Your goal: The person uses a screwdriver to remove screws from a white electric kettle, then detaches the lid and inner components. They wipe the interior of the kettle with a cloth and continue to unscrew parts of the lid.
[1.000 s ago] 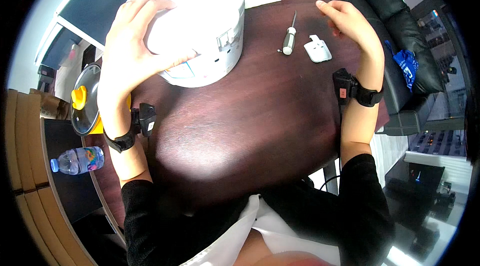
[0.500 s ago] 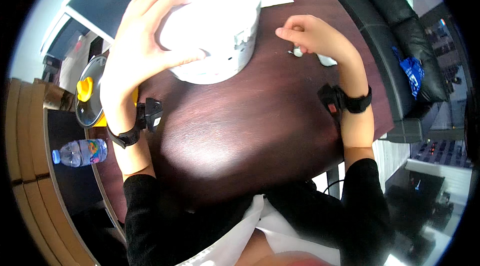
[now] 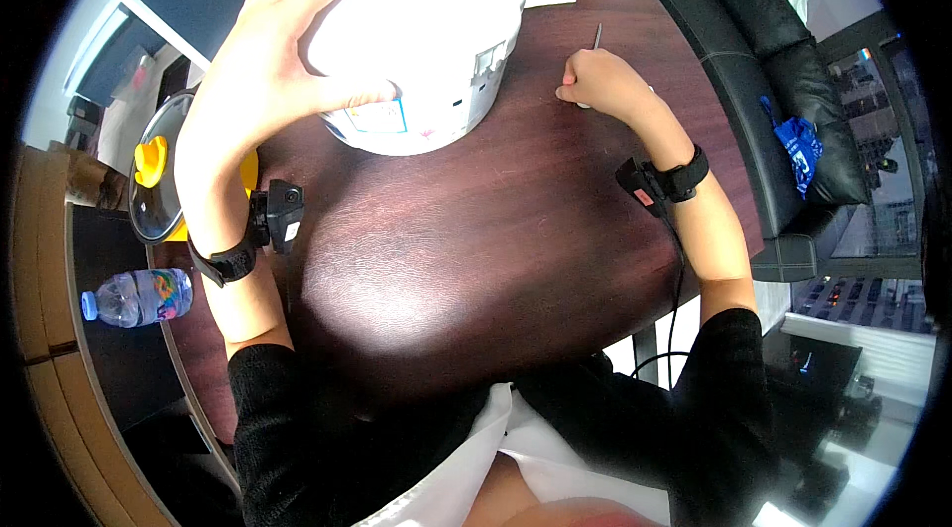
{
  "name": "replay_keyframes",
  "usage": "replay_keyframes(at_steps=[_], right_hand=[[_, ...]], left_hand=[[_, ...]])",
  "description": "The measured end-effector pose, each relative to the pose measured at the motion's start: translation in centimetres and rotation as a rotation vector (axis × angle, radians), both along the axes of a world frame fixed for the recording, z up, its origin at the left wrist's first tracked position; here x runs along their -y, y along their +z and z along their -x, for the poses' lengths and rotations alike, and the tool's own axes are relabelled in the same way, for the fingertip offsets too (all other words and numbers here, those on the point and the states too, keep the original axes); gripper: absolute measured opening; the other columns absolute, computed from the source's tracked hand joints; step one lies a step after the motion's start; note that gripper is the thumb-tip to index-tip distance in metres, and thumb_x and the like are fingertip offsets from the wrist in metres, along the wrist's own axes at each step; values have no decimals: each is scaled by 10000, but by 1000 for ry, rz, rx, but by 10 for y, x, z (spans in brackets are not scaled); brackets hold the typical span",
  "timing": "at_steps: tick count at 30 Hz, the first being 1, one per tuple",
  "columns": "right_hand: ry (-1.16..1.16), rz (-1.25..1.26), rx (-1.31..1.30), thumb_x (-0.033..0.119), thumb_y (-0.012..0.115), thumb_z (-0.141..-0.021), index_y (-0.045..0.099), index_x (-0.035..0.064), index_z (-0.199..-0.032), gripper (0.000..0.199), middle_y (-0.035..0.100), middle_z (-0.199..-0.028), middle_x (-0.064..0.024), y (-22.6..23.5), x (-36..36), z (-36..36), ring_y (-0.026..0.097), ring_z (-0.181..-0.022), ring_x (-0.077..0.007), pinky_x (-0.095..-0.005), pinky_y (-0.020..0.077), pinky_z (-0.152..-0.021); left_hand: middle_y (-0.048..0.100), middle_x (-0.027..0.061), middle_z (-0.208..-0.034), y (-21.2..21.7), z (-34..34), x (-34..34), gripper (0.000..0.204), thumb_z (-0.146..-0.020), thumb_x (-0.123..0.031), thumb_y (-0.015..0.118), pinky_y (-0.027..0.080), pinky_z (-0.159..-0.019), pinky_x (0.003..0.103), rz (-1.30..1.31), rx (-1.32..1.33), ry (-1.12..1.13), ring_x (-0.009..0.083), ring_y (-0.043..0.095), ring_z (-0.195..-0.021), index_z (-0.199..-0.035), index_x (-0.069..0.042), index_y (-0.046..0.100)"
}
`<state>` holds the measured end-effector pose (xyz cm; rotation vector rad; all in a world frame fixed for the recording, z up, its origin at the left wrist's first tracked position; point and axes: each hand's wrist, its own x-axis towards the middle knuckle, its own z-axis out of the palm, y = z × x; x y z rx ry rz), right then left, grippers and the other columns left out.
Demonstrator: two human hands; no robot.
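Note:
A large white round appliance, shaped like a rice cooker, stands on the dark wooden table. My left hand lies spread over its top and left side, fingers wrapped around it. My right hand is closed around a screwdriver on the table to the right of the appliance; only the thin metal shaft sticks out beyond the fist. Both wrists carry black bands with small devices.
A glass lid with a yellow knob lies at the table's left edge. A plastic water bottle lies on a dark surface lower left. A black leather sofa with a blue packet stands to the right.
My right hand came down from above the table to the screwdriver and closed on it. The small white object beside it is now hidden. My left hand stayed on the appliance.

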<state>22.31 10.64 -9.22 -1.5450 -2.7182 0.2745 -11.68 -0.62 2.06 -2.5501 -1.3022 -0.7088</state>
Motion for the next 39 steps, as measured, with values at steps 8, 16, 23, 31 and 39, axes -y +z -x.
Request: replay_keyframes(at_steps=[8, 16, 23, 31, 39], right_hand=[[33, -26, 398, 155, 660, -747, 709, -4, -850, 195, 690, -839, -196, 5, -6, 21, 681, -806, -345, -421, 549, -694], [-64, 98, -134, 194, 660, -819, 669, 11, -809, 184, 628, -639, -91, 34, -14, -22, 602, -586, -179, -333, 479, -558], [-466, 226, -507, 242, 689, -863, 670, 68, -805, 185, 543, -568, 35, 0, -26, -133, 455, -439, -53, -232, 334, -401], [-462, 445, -607, 221, 678, -874, 653, 67, -811, 169, 534, -576, 44, -23, -24, -125, 427, -438, -29, -197, 289, -391], [-554, 535, -424, 272, 671, -887, 638, 77, -794, 219, 499, -543, 58, -8, -24, -131, 461, -453, -25, -185, 325, -362]], left_hand=[[508, 100, -1354, 0, -1, 2, 791, -566, -436, 845, 342, -1088, 445, -7, 25, -8, 294, 412, -1321, -1253, -134, 594], [556, 131, -1278, -2, -1, 1, 736, -592, -431, 841, 340, -1076, 457, -73, -1, -9, 337, 439, -1279, -1209, -107, 604], [539, 118, -1315, -1, -3, -3, 788, -557, -461, 854, 368, -1055, 469, -19, 24, -23, 326, 439, -1289, -1232, -146, 598], [535, 117, -1322, 3, 0, 3, 785, -563, -476, 848, 370, -1055, 478, -14, 25, 1, 331, 433, -1292, -1234, -153, 598], [547, 125, -1299, 0, -5, 0, 750, -583, -466, 834, 349, -1069, 470, -59, 5, -18, 338, 432, -1288, -1210, -122, 608]])
